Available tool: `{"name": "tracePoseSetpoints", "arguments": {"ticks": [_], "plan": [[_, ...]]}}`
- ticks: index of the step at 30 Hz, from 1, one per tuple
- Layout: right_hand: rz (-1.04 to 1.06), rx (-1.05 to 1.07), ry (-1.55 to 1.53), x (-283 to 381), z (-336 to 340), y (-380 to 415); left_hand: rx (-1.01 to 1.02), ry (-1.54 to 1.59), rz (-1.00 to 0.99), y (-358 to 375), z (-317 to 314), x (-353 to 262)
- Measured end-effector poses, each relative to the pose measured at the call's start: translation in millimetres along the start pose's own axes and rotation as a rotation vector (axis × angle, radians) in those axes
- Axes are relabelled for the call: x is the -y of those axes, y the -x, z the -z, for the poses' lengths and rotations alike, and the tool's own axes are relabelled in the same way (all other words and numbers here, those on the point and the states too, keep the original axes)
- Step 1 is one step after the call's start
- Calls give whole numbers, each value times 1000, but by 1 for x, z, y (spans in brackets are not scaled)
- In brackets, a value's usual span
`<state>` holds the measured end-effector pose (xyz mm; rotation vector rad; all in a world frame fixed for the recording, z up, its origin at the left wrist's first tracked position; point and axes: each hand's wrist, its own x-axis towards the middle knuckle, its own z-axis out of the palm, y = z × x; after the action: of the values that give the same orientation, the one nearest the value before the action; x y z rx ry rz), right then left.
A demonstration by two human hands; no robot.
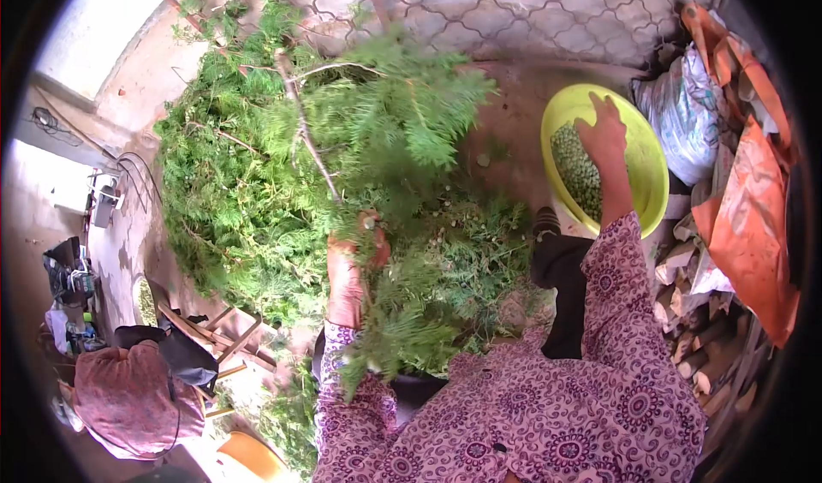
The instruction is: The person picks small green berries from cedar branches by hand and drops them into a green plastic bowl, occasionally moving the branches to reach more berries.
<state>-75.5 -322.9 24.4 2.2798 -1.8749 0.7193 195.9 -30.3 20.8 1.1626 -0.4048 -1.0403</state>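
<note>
My left hand (347, 269) is closed around a leafy evergreen branch (300, 115), its feathery green sprays spreading above and below the grip. Beneath it lies a large heap of cut evergreen branches (223, 226) on the floor. Over on the right, my right hand (606, 132) reaches over a yellow-green basin (655, 192), fingers spread and pointing at its far side. Small round green pieces (575, 170), like cones or berries, fill the left part of the basin. Nothing shows between my right fingers.
A wire-mesh fence (514, 12) runs along the back. At the right stand a white sack (681, 110), orange sheeting (753, 226) and stacked firewood (711, 350). A person in a reddish top (128, 397) sits at the lower left, near a wooden stool (227, 337) and an orange container (253, 457).
</note>
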Motion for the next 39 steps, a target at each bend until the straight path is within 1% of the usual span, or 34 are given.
{"name": "tracePoseSetpoints", "arguments": {"ticks": [1, 2, 3, 4, 5, 6, 7, 8, 10, 11, 12, 13, 14, 15, 19, 21, 23, 26, 28, 30, 31, 32, 33, 34, 35, 36, 37, 38, 39], "plan": [[104, 59, -175, 4, 2, 4, 2, 8, -8, -2, -3, 3], [210, 120, -351, 11, 4, 9, -30, -31, 36, -6, -4, 8], [240, 331, -552, 30, 20, 17, -64, -72, 84, -9, -4, 15], [264, 545, -752, 53, 35, 26, -64, -69, 81, -13, -3, 24], [439, 678, -868, 69, 37, 34, -50, -54, 26, -16, -1, 35], [370, 900, -927, 86, 44, 47, -34, -40, -29, -17, -2, 41], [502, 905, -1013, 96, 42, 60, -57, -20, 18, -16, -8, 40], [577, 887, -1109, 108, 40, 72, -57, -21, 19, -15, -13, 39], [677, 882, -1091, 124, 48, 86, -115, -92, -8, -11, -24, 38], [754, 794, -1091, 131, 43, 92, -228, -79, 38, -8, -33, 33], [828, 708, -1091, 135, 36, 98, -227, -81, 41, -10, -31, 34], [825, 710, -1093, 137, 31, 103, -151, -81, 53, -12, -27, 37], [868, 672, -1109, 139, 27, 107, -75, -81, 64, -13, -24, 39], [911, 634, -1124, 140, 24, 110, -76, -82, 67, -13, -24, 40], [933, 589, -1100, 141, 20, 115, -25, -62, 86, -16, -20, 42], [871, 537, -1002, 139, 22, 116, -1, -59, 94, -16, -24, 37], [847, 513, -950, 137, 26, 115, -87, -10, 144, -10, -35, 24], [821, 459, -846, 134, 27, 112, -136, 35, 170, -8, -35, 19], [817, 427, -794, 130, 25, 108, -126, 72, 162, -12, -26, 23], [730, 393, -861, 125, 22, 103, -217, -72, 58, -16, -21, 23], [731, 391, -860, 123, 24, 98, -287, -76, 128, -11, -28, 9], [703, 466, -1138, 121, 27, 93, -287, -75, 127, -14, -21, 16], [661, 539, -1415, 119, 29, 90, -262, -178, 30, -19, -9, 30], [661, 539, -1414, 118, 25, 90, -236, -280, -66, -21, -7, 34], [648, 468, -1283, 116, 18, 91, -236, -279, -65, -22, -6, 36], [634, 398, -1153, 115, 14, 90, -293, -224, 17, -21, -11, 31], [268, 662, -1357, 111, 28, 81, -351, -170, 100, -20, -14, 27], [-128, 917, -1520, 105, 43, 69, -353, -168, 102, -19, -16, 25], [-197, 822, -1702, 95, 44, 58, -368, -166, 77, -18, -17, 23]]}}
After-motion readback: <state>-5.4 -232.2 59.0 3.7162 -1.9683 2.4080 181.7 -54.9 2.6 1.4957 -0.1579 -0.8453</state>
